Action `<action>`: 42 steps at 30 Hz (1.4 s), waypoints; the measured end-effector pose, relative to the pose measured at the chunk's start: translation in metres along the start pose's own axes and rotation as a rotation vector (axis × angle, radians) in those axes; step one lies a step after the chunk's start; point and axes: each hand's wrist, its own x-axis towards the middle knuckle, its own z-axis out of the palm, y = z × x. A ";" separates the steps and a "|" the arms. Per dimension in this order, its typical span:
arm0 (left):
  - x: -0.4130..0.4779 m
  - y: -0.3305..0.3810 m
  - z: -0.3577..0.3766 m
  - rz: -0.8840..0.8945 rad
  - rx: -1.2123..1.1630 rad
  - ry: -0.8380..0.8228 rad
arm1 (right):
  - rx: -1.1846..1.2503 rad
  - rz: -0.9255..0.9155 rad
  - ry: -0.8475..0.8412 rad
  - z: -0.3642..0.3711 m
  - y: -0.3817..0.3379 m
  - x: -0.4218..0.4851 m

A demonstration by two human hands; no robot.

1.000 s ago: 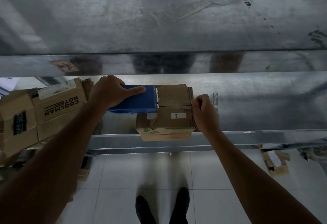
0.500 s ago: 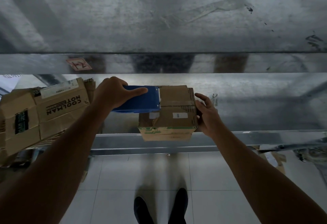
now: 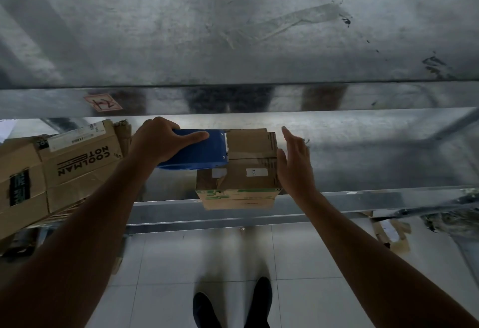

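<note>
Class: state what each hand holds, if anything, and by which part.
The left hand grips the blue tape dispenser by its rear end, thumb along its side. The right hand holds nothing.

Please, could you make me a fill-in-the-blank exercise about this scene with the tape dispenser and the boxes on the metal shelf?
The left hand grips a ____ tape dispenser. The dispenser lies on a small cardboard box whose white label reads ____. The right hand, fingers straight, is at the box's ____ side.
Missing words: blue; 100; right.
</note>
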 end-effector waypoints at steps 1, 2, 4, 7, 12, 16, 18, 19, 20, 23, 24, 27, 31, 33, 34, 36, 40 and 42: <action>0.000 0.000 0.000 0.005 -0.001 0.002 | -0.051 -0.116 0.031 0.000 -0.005 0.000; 0.000 0.000 0.001 0.005 0.000 0.003 | -0.091 -0.216 0.006 0.001 -0.013 -0.001; 0.000 0.000 0.002 -0.006 0.000 0.004 | -0.180 -0.360 -0.134 0.012 -0.023 -0.002; 0.001 0.000 0.002 -0.015 -0.007 0.002 | -0.372 -0.397 -0.290 0.027 -0.029 -0.007; 0.003 -0.001 0.003 -0.004 0.048 -0.004 | -0.510 -0.354 -0.418 0.027 -0.032 -0.006; 0.008 0.003 0.000 -0.012 0.139 -0.037 | -0.548 -0.401 -0.443 0.024 -0.033 -0.007; 0.010 0.006 -0.001 -0.032 0.173 -0.064 | -0.560 -0.408 -0.448 0.024 -0.033 -0.006; 0.010 0.007 -0.001 -0.038 0.192 -0.081 | -0.562 -0.403 -0.449 0.025 -0.033 -0.006; 0.011 0.008 -0.001 -0.044 0.211 -0.099 | -0.567 -0.398 -0.448 0.026 -0.033 -0.006; 0.013 0.010 -0.004 -0.066 0.268 -0.154 | -0.592 -0.390 -0.456 0.027 -0.033 -0.005; 0.013 0.011 -0.004 -0.062 0.293 -0.160 | -0.596 -0.389 -0.466 0.027 -0.033 -0.005; 0.013 0.009 -0.007 -0.067 0.323 -0.164 | -0.589 -0.377 -0.490 0.026 -0.035 -0.003; 0.016 -0.006 -0.012 -0.177 0.229 -0.235 | -0.591 -0.364 -0.503 0.025 -0.037 -0.004; 0.015 -0.011 -0.018 -0.208 0.194 -0.235 | -0.596 -0.360 -0.509 0.024 -0.038 -0.004; 0.015 -0.014 -0.022 -0.212 0.183 -0.220 | -0.597 -0.359 -0.510 0.023 -0.039 -0.004; 0.013 -0.025 -0.028 -0.227 0.174 -0.200 | -0.600 -0.357 -0.513 0.022 -0.040 -0.005; 0.007 -0.052 -0.035 -0.253 0.204 -0.172 | -0.608 -0.356 -0.523 0.023 -0.040 -0.004; 0.006 -0.063 -0.041 -0.243 0.150 -0.149 | -0.611 -0.358 -0.520 0.024 -0.038 -0.004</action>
